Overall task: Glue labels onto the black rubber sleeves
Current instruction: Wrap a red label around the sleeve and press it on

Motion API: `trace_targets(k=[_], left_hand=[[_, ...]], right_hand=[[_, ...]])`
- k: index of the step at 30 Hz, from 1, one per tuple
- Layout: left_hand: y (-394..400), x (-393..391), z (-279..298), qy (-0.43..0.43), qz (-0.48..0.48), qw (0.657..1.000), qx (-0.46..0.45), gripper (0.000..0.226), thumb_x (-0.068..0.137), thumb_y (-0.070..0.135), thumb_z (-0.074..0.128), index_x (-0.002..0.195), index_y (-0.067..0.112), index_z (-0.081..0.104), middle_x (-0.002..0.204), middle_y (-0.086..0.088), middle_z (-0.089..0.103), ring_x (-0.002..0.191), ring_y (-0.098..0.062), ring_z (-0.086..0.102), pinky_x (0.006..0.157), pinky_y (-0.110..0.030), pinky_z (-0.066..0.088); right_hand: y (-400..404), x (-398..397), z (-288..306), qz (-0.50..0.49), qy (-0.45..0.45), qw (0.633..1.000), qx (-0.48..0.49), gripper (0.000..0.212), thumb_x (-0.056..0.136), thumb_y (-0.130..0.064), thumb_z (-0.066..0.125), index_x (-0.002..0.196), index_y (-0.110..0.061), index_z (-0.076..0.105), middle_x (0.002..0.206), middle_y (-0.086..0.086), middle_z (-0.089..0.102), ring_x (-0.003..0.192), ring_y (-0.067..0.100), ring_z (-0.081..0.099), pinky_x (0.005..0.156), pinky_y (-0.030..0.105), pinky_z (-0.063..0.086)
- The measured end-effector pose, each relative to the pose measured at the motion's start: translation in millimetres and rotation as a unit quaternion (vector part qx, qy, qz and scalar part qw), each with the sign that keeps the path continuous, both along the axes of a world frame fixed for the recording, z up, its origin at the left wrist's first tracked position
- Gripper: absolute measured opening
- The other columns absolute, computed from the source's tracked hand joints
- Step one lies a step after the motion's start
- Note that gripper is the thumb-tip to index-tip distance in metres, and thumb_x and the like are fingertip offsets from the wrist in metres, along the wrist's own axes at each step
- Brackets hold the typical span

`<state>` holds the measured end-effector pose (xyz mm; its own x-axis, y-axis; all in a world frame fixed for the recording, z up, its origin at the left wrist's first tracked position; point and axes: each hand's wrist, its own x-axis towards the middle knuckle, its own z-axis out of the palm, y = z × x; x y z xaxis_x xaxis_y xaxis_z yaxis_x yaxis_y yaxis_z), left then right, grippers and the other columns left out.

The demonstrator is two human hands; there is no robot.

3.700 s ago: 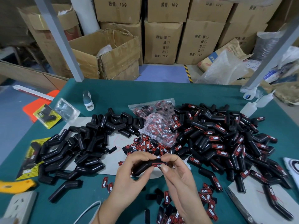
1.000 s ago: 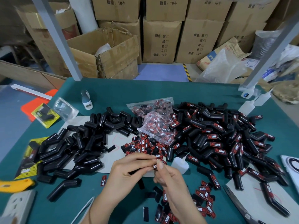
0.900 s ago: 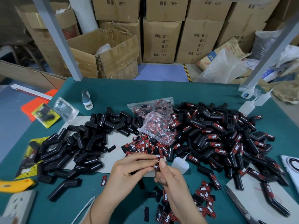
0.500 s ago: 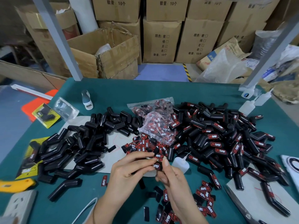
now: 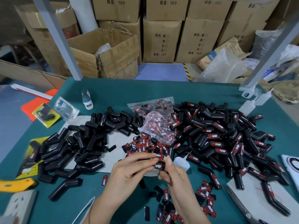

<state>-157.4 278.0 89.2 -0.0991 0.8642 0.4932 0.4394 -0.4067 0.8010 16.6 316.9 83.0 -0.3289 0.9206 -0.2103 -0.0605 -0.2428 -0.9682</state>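
My left hand (image 5: 129, 168) and my right hand (image 5: 174, 177) meet over the table's front middle and pinch a small red-and-black TAPER label (image 5: 159, 165) between their fingertips. Just above it my left fingertips touch another label (image 5: 160, 156). A pile of plain black rubber sleeves (image 5: 77, 143) lies to the left. A larger pile of labelled sleeves (image 5: 218, 139) lies to the right. Loose labels (image 5: 145, 146) are heaped beyond my hands, and more lie scattered (image 5: 205, 191) near my right wrist.
A clear bag of labels (image 5: 155, 123) sits between the piles. A small glue bottle (image 5: 182, 162) lies just right of my hands; two more bottles (image 5: 254, 102) stand at the far right. A yellow tool (image 5: 16, 185) and power strip (image 5: 19, 206) lie front left. Cardboard boxes (image 5: 161, 39) stand behind the table.
The black sleeve that both hands held earlier is gone from them. My hands now hold a single label and have lifted it slightly, turning its printed face up.
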Motion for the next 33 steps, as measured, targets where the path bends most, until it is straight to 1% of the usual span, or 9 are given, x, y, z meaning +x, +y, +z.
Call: trace_targets(k=[4,9,11,13,15,21,28,31,33], left_hand=[[0,-2,-3,0.064,0.017,0.997,0.051,0.026,0.094,0.012,0.078,0.119,0.014,0.080,0.130,0.007,0.073,0.117,-0.012,0.072,0.100,-0.026,0.057],[-1,-1,-4,0.070,0.041,0.993,0.084,0.025,0.095,0.018,0.075,0.119,0.010,0.080,0.130,0.003,0.073,0.117,-0.013,0.072,0.099,-0.028,0.057],[-2,2,-4,0.058,0.035,0.994,0.088,0.025,0.096,0.015,0.075,0.120,0.008,0.079,0.131,0.003,0.072,0.117,-0.016,0.072,0.100,-0.029,0.057],[-2,6,-5,0.049,0.034,0.994,0.092,0.025,0.098,0.016,0.073,0.121,0.006,0.077,0.133,0.002,0.071,0.117,-0.018,0.072,0.100,-0.031,0.057],[-2,9,-5,0.050,0.033,0.993,0.099,0.025,0.100,0.016,0.071,0.122,0.005,0.076,0.134,0.002,0.070,0.118,-0.018,0.072,0.100,-0.030,0.057],[-2,13,-3,0.046,0.030,0.992,0.111,0.025,0.100,0.015,0.071,0.123,0.004,0.076,0.135,0.003,0.069,0.119,-0.017,0.071,0.102,-0.028,0.055],[-2,12,1,-0.045,0.028,0.999,0.009,0.031,0.090,0.004,0.077,0.116,0.021,0.080,0.122,0.008,0.072,0.113,-0.020,0.071,0.098,-0.029,0.054],[-2,13,3,-0.066,0.018,0.998,-0.012,0.023,0.094,0.013,0.076,0.113,0.025,0.079,0.121,0.007,0.068,0.115,-0.025,0.067,0.099,-0.031,0.053],[-2,11,4,-0.072,0.013,0.997,-0.025,0.021,0.095,0.019,0.071,0.113,0.027,0.079,0.121,0.007,0.068,0.115,-0.025,0.067,0.099,-0.029,0.052]], right_hand=[[0,1,1,0.014,-0.009,1.000,0.010,0.075,0.078,-0.089,0.057,0.057,-0.023,0.031,0.066,0.011,0.025,0.071,0.023,0.035,0.083,0.032,0.041],[-1,0,5,0.033,0.000,0.997,0.068,0.060,0.086,-0.079,0.060,0.054,-0.029,0.050,0.064,-0.012,0.042,0.067,0.012,0.041,0.078,0.033,0.040],[-2,-2,6,0.048,0.008,0.993,0.108,0.039,0.091,-0.063,0.068,0.074,-0.028,0.075,0.086,-0.010,0.067,0.083,0.007,0.060,0.083,0.024,0.047],[-5,-5,8,0.042,0.030,0.992,0.114,0.025,0.091,-0.043,0.074,0.101,-0.023,0.083,0.110,0.001,0.074,0.105,0.014,0.069,0.094,0.027,0.052],[-7,-7,11,0.027,0.051,0.993,0.107,0.025,0.089,-0.035,0.074,0.106,-0.018,0.082,0.113,0.006,0.074,0.110,0.019,0.070,0.096,0.029,0.053],[-7,-6,11,0.007,0.063,0.992,0.106,0.026,0.090,-0.034,0.073,0.106,-0.016,0.082,0.110,0.008,0.073,0.108,0.020,0.069,0.094,0.028,0.053],[-3,-2,6,0.036,0.023,0.994,0.102,0.041,0.099,-0.050,0.059,0.111,-0.016,0.078,0.109,0.005,0.071,0.108,0.017,0.066,0.095,0.034,0.051],[-3,0,8,0.052,0.019,0.995,0.078,0.052,0.097,-0.064,0.057,0.088,-0.015,0.071,0.079,-0.002,0.056,0.080,0.009,0.052,0.081,0.031,0.044],[-4,0,9,0.054,0.034,0.997,0.049,0.058,0.094,-0.069,0.057,0.072,-0.015,0.056,0.069,-0.007,0.043,0.070,0.011,0.043,0.081,0.033,0.043]])
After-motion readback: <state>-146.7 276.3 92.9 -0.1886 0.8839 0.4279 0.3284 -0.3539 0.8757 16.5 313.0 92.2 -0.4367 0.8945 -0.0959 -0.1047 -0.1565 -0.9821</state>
